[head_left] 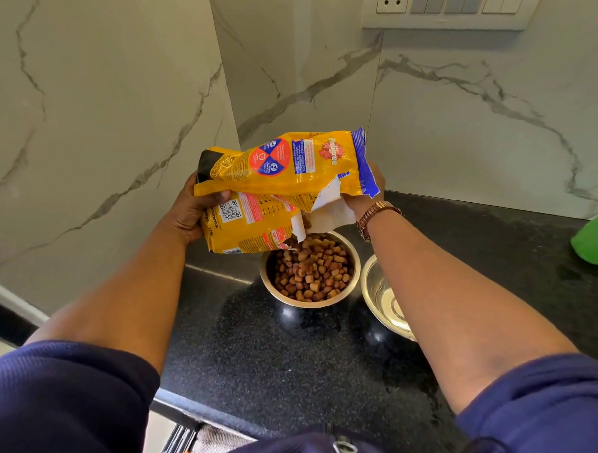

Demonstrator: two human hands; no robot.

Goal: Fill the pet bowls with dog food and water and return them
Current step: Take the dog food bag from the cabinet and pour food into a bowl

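Yellow food bag point(286, 171), clamped by the left hand point(192, 211) and right hand point(367, 191), tips over the nearly full steel bowl point(311, 266), so kibble could overflow toward the second bowl point(383, 295) just beside it.

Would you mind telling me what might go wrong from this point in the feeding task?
The food bowl already looks nearly full of kibble, so further pouring from the torn dog food bag, held by the left hand and right hand, may spill onto the black counter. The right forearm hangs over the second steel bowl and might knock it.
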